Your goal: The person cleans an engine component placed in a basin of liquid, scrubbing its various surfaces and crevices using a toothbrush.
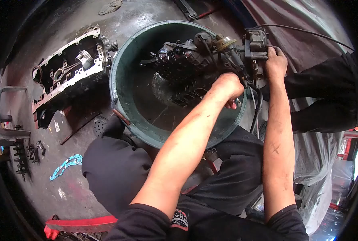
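A dark, oily engine assembly [187,56] lies in a green round tub [117,86], its right end reaching over the rim. On that end sit a yellowish round cap [224,42] and a boxy metal housing [257,39]. My right hand [276,64] is closed around the housing's right side. Against the lower edge of the assembly, my left hand [229,86] has its fingers curled in; what they hold is hidden beneath the hand. Black hoses [257,106] hang down between my two hands.
An engine block [68,70] with a piston [85,59] stands on the floor to the left. Below it lie a camshaft-like part [19,154] and a blue cloth [66,166]. A red bar [82,221] is near the bottom. Another person's dark trouser leg [323,82] is close on the right.
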The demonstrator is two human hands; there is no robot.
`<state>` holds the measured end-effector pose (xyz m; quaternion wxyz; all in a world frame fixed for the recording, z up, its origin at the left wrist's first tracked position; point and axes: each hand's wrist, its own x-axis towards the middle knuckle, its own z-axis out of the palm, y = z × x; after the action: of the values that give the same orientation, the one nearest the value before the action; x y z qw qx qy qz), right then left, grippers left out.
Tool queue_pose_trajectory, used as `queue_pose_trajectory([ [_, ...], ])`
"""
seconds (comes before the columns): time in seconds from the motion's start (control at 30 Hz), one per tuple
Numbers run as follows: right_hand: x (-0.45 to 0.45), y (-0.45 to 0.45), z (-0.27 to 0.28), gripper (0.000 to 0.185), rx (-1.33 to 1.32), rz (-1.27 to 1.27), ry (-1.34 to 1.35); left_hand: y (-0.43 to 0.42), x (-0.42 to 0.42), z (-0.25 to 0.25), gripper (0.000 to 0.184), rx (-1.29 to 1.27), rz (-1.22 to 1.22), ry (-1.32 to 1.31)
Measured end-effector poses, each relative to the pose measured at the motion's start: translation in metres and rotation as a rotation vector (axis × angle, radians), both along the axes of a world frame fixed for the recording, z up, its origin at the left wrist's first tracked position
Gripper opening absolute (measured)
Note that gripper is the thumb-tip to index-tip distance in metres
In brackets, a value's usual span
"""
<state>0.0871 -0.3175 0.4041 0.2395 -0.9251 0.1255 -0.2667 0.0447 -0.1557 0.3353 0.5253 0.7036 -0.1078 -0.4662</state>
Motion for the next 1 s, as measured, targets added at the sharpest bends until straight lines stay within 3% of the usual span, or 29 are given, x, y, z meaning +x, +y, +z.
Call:
queue_pose_trajectory([
  [0.1,-0.006,0.004,0.002,0.034,-0.017,-0.002,0.004,0.003,-0.008,0.006,0.027,0.016,0.063,-0.15],
  [0.23,-0.002,-0.005,-0.003,0.033,0.014,0.033,-0.011,0.002,-0.004,-0.009,0.026,-0.165,0.138,0.093],
  [0.37,0.002,-0.013,-0.007,0.032,0.019,0.024,-0.013,0.005,-0.01,-0.018,0.027,-0.3,0.301,0.113],
  [0.63,0.002,-0.014,-0.008,0.032,0.065,0.026,0.013,0.004,-0.013,-0.023,0.023,-0.507,0.376,0.232],
  [0.83,-0.001,-0.007,-0.003,0.037,-0.009,0.015,-0.018,-0.004,-0.005,-0.007,0.022,-0.122,0.167,0.03],
  [1.0,0.001,-0.013,-0.008,0.037,0.064,0.03,-0.004,0.005,-0.007,0.005,0.025,0.036,0.078,-0.131],
])
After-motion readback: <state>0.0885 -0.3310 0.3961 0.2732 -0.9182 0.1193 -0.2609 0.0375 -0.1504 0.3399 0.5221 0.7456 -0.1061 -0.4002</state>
